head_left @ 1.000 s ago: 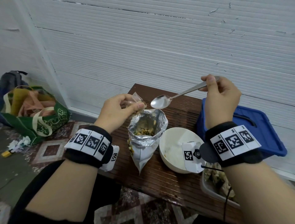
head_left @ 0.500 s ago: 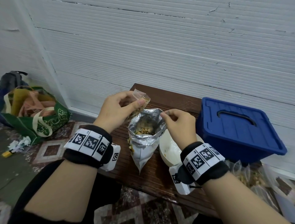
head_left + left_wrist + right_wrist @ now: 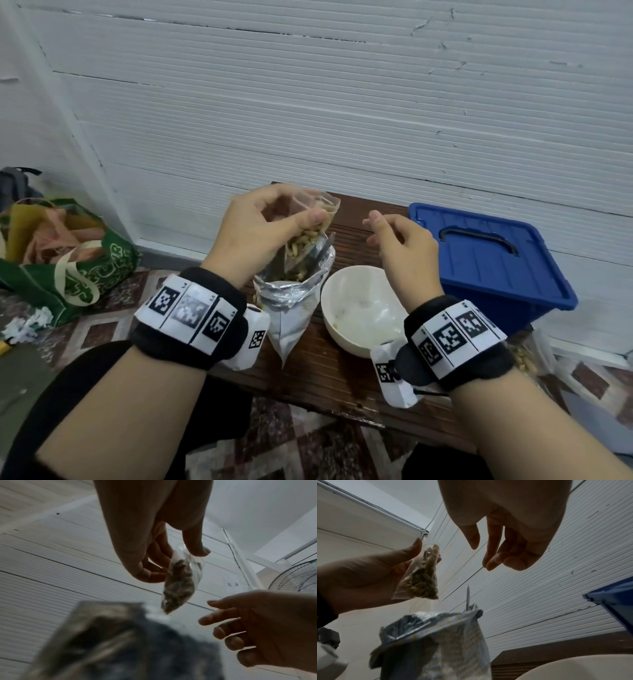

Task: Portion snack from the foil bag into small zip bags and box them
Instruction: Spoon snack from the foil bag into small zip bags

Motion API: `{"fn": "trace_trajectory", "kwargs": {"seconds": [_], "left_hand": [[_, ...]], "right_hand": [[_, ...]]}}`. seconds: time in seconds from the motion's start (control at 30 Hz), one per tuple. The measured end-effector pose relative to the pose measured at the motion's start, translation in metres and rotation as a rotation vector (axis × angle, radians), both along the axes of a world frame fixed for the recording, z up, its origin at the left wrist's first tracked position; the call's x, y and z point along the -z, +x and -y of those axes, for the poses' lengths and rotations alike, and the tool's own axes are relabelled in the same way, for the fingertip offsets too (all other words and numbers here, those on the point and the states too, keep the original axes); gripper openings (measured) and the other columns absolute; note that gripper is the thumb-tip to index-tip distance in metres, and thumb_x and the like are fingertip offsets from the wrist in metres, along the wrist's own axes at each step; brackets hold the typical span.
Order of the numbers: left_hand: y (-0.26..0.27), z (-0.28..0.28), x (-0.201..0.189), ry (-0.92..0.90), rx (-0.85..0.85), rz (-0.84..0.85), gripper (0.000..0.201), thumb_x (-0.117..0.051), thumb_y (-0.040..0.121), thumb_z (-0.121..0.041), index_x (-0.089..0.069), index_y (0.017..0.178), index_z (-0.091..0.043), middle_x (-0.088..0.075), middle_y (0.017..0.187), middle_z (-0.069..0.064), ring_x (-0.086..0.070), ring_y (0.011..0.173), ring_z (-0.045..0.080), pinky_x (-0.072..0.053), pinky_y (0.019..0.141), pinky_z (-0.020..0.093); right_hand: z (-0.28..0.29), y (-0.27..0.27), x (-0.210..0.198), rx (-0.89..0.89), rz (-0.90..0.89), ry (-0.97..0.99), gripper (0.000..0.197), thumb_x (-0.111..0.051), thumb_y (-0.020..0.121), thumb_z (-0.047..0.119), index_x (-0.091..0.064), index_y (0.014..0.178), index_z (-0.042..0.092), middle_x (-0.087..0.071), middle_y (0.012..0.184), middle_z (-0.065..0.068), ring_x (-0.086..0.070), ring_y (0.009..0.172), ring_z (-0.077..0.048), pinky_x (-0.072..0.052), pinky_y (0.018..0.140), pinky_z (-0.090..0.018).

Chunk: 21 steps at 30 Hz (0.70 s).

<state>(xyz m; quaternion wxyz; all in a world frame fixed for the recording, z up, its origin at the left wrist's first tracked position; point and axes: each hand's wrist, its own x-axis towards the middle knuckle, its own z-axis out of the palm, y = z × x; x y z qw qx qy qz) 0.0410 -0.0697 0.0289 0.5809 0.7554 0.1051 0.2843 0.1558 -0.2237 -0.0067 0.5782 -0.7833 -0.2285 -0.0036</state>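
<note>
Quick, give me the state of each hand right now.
Left hand: pinches the small zip bag of snack above the foil bag.
Right hand: open, fingers loosely curled, holding nothing.

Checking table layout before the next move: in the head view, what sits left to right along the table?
Foil bag → white bowl → blue box, lid shut.
</note>
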Motion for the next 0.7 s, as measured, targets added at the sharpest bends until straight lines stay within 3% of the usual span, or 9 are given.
{"fn": "trace_trajectory", "kwargs": {"seconds": [0.1,0.23,0.4,0.6,0.7], "left_hand": [[0.005,0.023,-0.001,-0.021,0.038,0.028,0.024,-0.078,0.061,-0.036,-0.069,0.084,-0.033,-0.075,0.092,-0.012,-0.069,0.088,0.004,-0.054,0.075,0.018],[0.016,0.054,0.006,-0.009,0.084,0.015,0.032,-0.082,0.069,-0.020,-0.069,0.096,-0.029,-0.073,0.091,-0.010,-0.068,0.087,0.000,-0.051,0.074,0.013],[0.030,0.088,0.027,0.027,0.176,-0.060,0.038,-0.082,0.072,-0.018,-0.068,0.107,-0.025,-0.072,0.099,-0.007,-0.068,0.090,0.002,-0.053,0.079,0.017],[0.041,0.123,0.060,0.114,0.240,-0.152,0.039,-0.082,0.074,-0.026,-0.064,0.107,-0.037,-0.068,0.103,-0.015,-0.063,0.095,0.000,-0.052,0.088,0.022],[0.044,0.134,0.077,0.158,0.295,-0.206,0.039,-0.083,0.073,-0.024,-0.064,0.106,-0.035,-0.068,0.096,-0.014,-0.062,0.093,0.001,-0.052,0.089,0.026]], "right_hand": [[0.018,0.002,-0.001,0.029,-0.037,0.044,0.025,-0.053,0.095,0.040,-0.069,0.084,0.025,-0.065,0.073,-0.001,-0.052,0.063,-0.006,-0.046,0.068,-0.028],[0.049,0.007,0.006,0.074,-0.058,0.048,0.025,-0.053,0.095,0.038,-0.069,0.080,0.027,-0.064,0.069,0.004,-0.055,0.065,-0.011,-0.050,0.071,-0.038],[0.092,0.009,0.017,0.074,-0.168,0.063,0.029,-0.052,0.097,0.035,-0.072,0.086,0.017,-0.066,0.072,-0.001,-0.058,0.062,-0.011,-0.049,0.062,-0.027],[0.132,0.011,0.025,0.125,-0.260,0.138,0.031,-0.051,0.097,0.035,-0.071,0.086,0.015,-0.068,0.079,-0.008,-0.063,0.069,-0.017,-0.052,0.066,-0.030],[0.145,0.011,0.032,0.137,-0.286,0.158,0.032,-0.051,0.096,0.036,-0.072,0.086,0.013,-0.068,0.079,-0.009,-0.062,0.069,-0.018,-0.051,0.065,-0.029]]}}
